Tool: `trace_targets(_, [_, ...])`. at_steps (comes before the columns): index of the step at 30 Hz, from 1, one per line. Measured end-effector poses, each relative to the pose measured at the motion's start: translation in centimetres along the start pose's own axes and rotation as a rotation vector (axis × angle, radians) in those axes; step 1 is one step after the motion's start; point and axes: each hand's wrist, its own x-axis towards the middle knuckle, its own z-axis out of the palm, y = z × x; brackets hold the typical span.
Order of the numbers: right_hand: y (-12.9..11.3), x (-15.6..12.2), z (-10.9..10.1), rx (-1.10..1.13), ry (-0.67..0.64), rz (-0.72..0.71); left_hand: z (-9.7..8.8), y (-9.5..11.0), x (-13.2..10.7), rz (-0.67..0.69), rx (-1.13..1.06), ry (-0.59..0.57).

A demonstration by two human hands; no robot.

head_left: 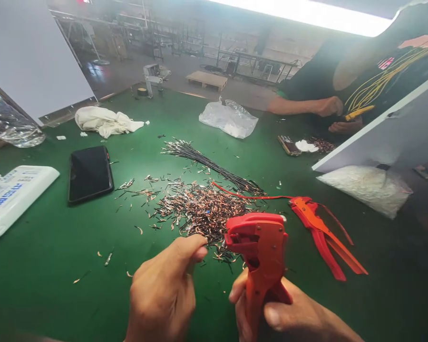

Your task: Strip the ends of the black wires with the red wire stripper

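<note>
Wrapped around its handles, my right hand (288,308) holds a red-orange wire stripper (267,242) upright, jaws toward the left. My left hand (167,285) is closed in a pinch just left of the jaws; whatever its fingertips hold, if anything, is hidden. Beyond both hands lies a heap of short wire offcuts (207,206), copper, black and silvery. Behind the heap rests a bundle of black wires (214,166) with silvery ends. A second red-orange wire stripper (324,232) lies on the table to the right, a red strip (249,196) reaching left from it.
A black phone (90,174) and a white scale-like device (19,197) lie left on the green table (57,270). Farther back are a white cloth (105,121) and a plastic bag (228,118). A white panel (388,123) stands right; behind it, a co-worker's hands (337,116) hold yellow wires.
</note>
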Motion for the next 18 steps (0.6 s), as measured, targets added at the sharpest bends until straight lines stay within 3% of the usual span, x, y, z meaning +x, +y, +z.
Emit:
trace_targets(6, [0.38, 0.15, 0.19, 0.041, 0.024, -0.037, 0.29, 0.26, -0.28, -0.095, -0.008, 0.012])
trace_targets(12, [0.55, 0.2, 0.16, 0.015, 0.025, -0.038, -0.1, -0.2, 0.21, 0.027, -0.131, 0.019])
trace_targets(18, [0.52, 0.05, 0.0, -0.007, 0.011, -0.046, -0.09, -0.25, 0.36, 0.017, -0.053, -0.056])
